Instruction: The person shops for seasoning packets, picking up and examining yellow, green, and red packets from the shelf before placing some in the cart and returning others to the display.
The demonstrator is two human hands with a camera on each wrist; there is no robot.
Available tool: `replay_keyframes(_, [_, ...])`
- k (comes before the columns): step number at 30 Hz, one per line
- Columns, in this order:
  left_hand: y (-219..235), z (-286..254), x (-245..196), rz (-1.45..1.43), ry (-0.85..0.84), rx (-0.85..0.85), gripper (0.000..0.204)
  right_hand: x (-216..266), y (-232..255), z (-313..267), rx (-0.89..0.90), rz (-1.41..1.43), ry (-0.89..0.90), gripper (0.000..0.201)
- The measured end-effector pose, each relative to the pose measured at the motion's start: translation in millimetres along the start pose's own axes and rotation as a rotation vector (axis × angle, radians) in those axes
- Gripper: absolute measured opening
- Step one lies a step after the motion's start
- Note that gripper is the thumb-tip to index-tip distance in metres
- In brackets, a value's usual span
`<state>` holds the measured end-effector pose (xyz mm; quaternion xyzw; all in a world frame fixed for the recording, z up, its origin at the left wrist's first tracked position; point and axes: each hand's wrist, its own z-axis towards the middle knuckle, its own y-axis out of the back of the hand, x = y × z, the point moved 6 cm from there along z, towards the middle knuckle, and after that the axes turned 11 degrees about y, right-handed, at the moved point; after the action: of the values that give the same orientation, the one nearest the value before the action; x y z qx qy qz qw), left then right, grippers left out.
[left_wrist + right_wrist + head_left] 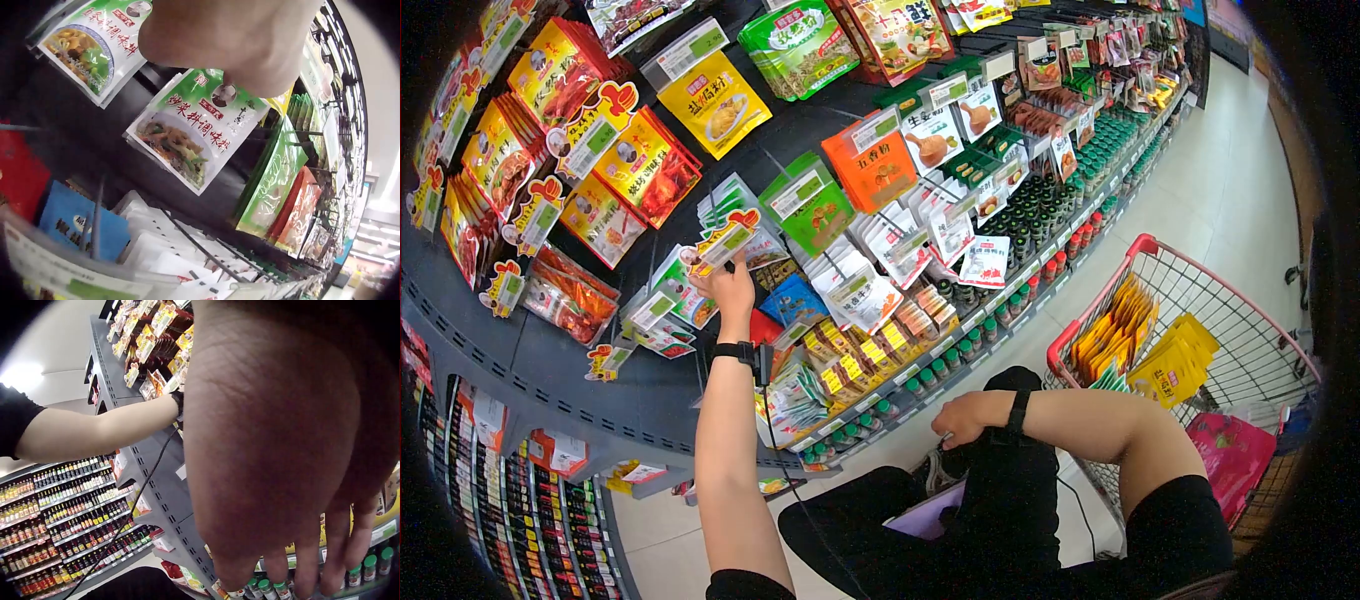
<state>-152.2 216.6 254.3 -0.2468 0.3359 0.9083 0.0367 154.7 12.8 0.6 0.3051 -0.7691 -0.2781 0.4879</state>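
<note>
Green-and-white seasoning packets (197, 128) are hanging tilted just beyond your left hand (730, 291), whose fingers' hold I cannot tell, while your right hand (967, 417), farther off to the right, is dangling with fingers slightly apart.

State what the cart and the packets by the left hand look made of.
Packets: probably glossy plastic film, from their thin, shiny edges. Cart: likely metal wire, being thin, grey and openly gridded; its smooth red rim may be plastic.
</note>
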Motion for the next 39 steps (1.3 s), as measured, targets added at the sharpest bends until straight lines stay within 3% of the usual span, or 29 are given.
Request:
replay_keyframes(5, [2, -16, 2, 0.078, 0.039, 0.031, 0.052, -1, -4, 4, -0.008, -0.039, 0.053, 0.048])
replay_keyframes(7, [21, -40, -8, -0.165, -0.149, 0.021, 0.047, -11, -10, 11, 0.003, -0.049, 0.061, 0.046])
replay_keyframes(8, [37, -61, -14, -0.196, -0.064, 0.093, 0.036, -9, -6, 3, -0.029, -0.03, 0.051, 0.045])
replay_keyframes(9, [36, -80, -1, -0.483, -0.081, 0.199, 0.028, -2, 1, -5, -0.064, -0.015, 0.039, 0.044])
replay_keyframes(10, [53, -112, -8, -0.647, 0.017, 0.298, 0.022, 2, 6, -9, -0.1, 0.0, 0.031, 0.042])
replay_keyframes(11, [67, -144, 4, -0.573, 0.049, 0.43, 0.022, 0, 7, -10, -0.085, 0.005, 0.02, 0.041])
replay_keyframes(12, [85, -179, 2, -0.557, 0.024, 0.405, 0.024, 0, 8, -7, -0.068, 0.007, 0.018, 0.04])
replay_keyframes(14, [92, -254, 51, -0.55, 0.257, 0.548, 0.023, 1, 8, 0, -0.066, -0.014, 0.066, 0.038])
replay_keyframes(16, [109, -319, 63, -0.624, 0.349, 0.647, 0.024, 2, 3, 8, -0.085, -0.061, 0.17, 0.037])
replay_keyframes(17, [119, -349, 65, -0.618, 0.425, 0.667, 0.024, -7, -10, 22, -0.118, -0.105, 0.268, 0.033])
replay_keyframes(20, [142, -425, 58, -0.693, 0.619, 0.723, 0.024, 13, 4, 3, -0.211, -0.022, 0.251, 0.029])
replay_keyframes(22, [151, -463, 45, -0.735, 0.64, 0.804, 0.022, 9, -5, 12, -0.173, 0.037, 0.376, 0.027])
replay_keyframes(23, [155, -474, 31, -0.731, 0.603, 0.874, 0.021, 11, -2, 10, -0.166, 0.046, 0.313, 0.024])
replay_keyframes(24, [159, -477, 18, -0.73, 0.559, 0.946, 0.02, 16, 5, 3, -0.165, 0.05, 0.244, 0.021])
replay_keyframes(25, [161, -471, 3, -0.724, 0.338, 0.988, 0.015, 18, 11, -4, -0.169, 0.052, 0.168, 0.018])
replay_keyframes(28, [176, -447, -24, -0.692, 0.246, 0.937, 0.012, -1, 15, -4, -0.369, 0.225, 0.341, 0.013])
replay_keyframes(29, [178, -442, -26, -0.647, 0.26, 0.945, 0.011, 13, 29, -9, -0.36, 0.089, 0.309, 0.015])
replay_keyframes(30, [177, -439, -27, -0.66, 0.228, 0.93, 0.009, 16, 38, -17, -0.229, 0.086, 0.122, 0.011])
replay_keyframes(32, [176, -438, -35, -0.705, 0.183, 0.963, 0.009, 10, 44, -23, -0.413, -0.015, 0.271, 0.014])
replay_keyframes(35, [177, -439, -52, -0.795, 0.096, 0.978, 0.012, 10, 49, -34, -0.403, -0.126, 0.156, 0.026])
replay_keyframes(39, [183, -438, -65, -0.805, 0.083, 1.043, 0.015, 31, 56, -39, -0.401, -0.104, 0.226, 0.031])
